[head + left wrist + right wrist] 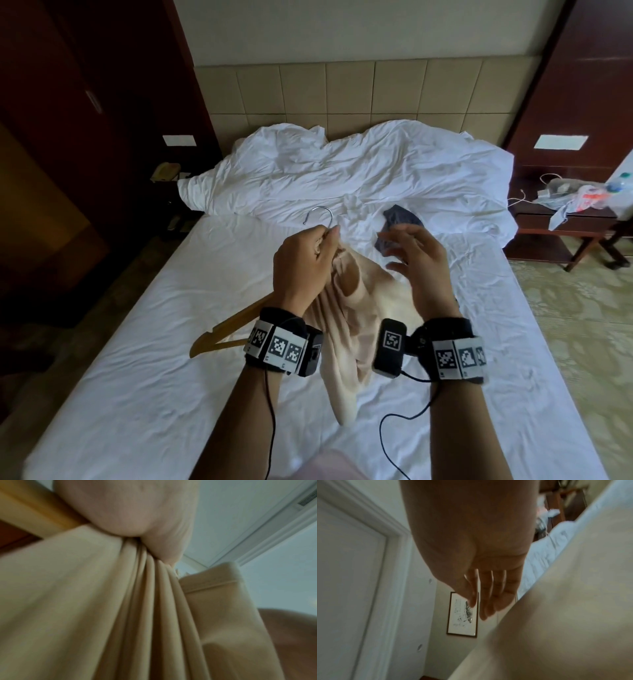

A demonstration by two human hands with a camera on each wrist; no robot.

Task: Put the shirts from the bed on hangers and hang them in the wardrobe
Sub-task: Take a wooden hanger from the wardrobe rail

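Observation:
My left hand [308,253] grips a wooden hanger [226,329] near its metal hook [320,214], with the bunched collar of a beige shirt [346,329] held along with it. The shirt hangs down over the bed [137,359]. In the left wrist view the beige shirt [120,608] gathers in folds under my palm, beside the wooden hanger [34,511]. My right hand [414,250] hovers just right of the shirt, fingers spread and holding nothing; the right wrist view shows the right hand [481,601] with straight fingers beside the beige shirt [565,601]. A dark blue shirt [399,226] lies crumpled on the bed behind my right hand.
A rumpled white duvet [342,171] lies piled against the padded headboard [349,89]. Dark wooden wardrobe panels [68,102] stand at the left. A bedside table [565,219] at the right carries plastic bags and cables. Patterned carpet runs along the bed's right side.

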